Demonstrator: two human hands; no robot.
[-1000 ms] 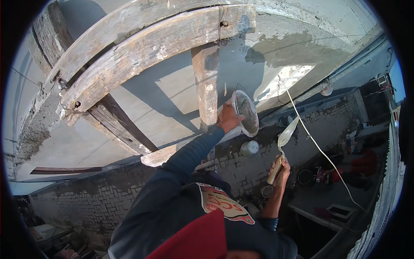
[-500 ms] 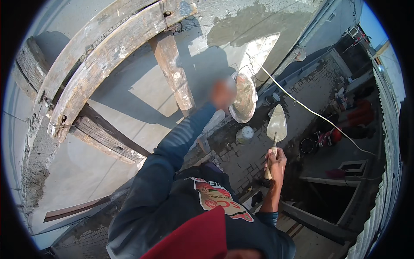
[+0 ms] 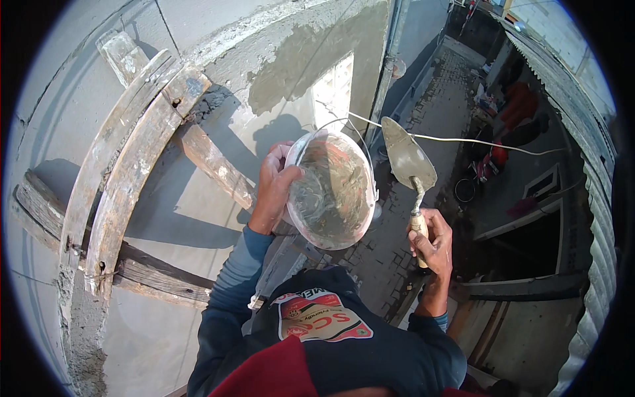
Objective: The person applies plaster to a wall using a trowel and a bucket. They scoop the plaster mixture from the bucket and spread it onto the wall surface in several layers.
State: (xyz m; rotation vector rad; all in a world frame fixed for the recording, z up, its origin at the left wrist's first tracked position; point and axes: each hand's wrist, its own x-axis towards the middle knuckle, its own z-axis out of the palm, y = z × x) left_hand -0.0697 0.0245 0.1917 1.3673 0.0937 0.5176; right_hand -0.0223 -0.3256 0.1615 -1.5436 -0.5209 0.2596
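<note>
My left hand (image 3: 272,186) grips the rim of a white bucket (image 3: 305,228) at its left side, thumb over the edge. Grey wet mortar (image 3: 331,185) coats the inside of the bucket, and its wire handle arches over the far side. In my right hand (image 3: 433,246) is a pointed trowel (image 3: 408,156), held by its wooden handle. The blade points up and away, smeared with mortar, just right of the bucket and apart from it.
A curved wooden form (image 3: 135,165) with wooden braces (image 3: 215,162) stands against the plastered wall at left. Damp plaster (image 3: 297,56) darkens the wall ahead. A white cable (image 3: 476,141) crosses behind the trowel. Far below lies a brick-paved lane (image 3: 423,109); corrugated sheeting (image 3: 569,86) edges the right.
The bucket has come nearer and left with my left hand, now clearly seen on its rim. The trowel blade has tilted left toward the bucket. My view has shifted.
</note>
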